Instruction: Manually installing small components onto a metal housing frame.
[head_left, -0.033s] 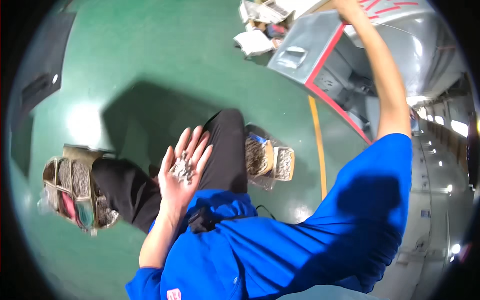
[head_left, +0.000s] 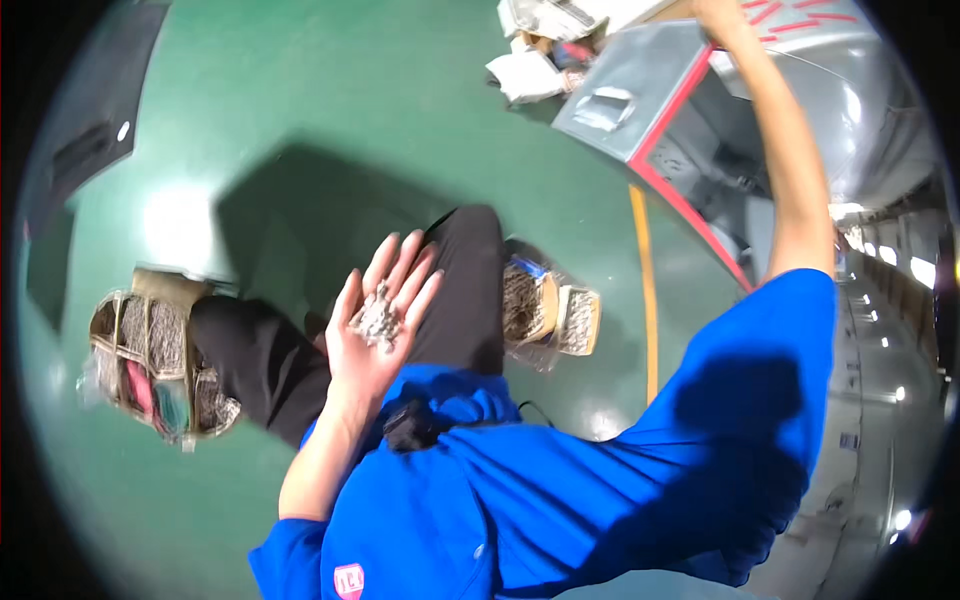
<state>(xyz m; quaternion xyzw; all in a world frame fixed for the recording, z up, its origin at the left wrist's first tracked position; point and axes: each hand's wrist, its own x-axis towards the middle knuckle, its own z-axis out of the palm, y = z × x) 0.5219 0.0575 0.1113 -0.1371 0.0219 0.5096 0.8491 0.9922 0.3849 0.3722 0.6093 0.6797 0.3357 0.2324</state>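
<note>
Palm up over my lap, my left hand (head_left: 385, 300) is spread flat with its fingers apart. A small heap of whitish pieces (head_left: 376, 320) rests on that palm; they are too small to make out their kind. My right arm reaches up and away to the far right. At the top edge of the picture my right hand (head_left: 722, 22) is at the upper corner of a grey metal housing (head_left: 640, 75) with a red edge. Its fingers are partly cut off and blurred, so its grip does not show.
Left of my knees, a divided container (head_left: 150, 345) holds many small parts. Right of my knee stand a plastic-lined box (head_left: 525, 305) and a smaller box of whitish pieces (head_left: 579, 320). A yellow line (head_left: 645, 290) crosses the green floor. White packages (head_left: 525, 75) lie by the housing; a dark panel (head_left: 95, 110) is far left.
The whole view has shifted slightly, with the floor items now a little further right. Both hands keep their poses, and the heap is still on my left palm.
</note>
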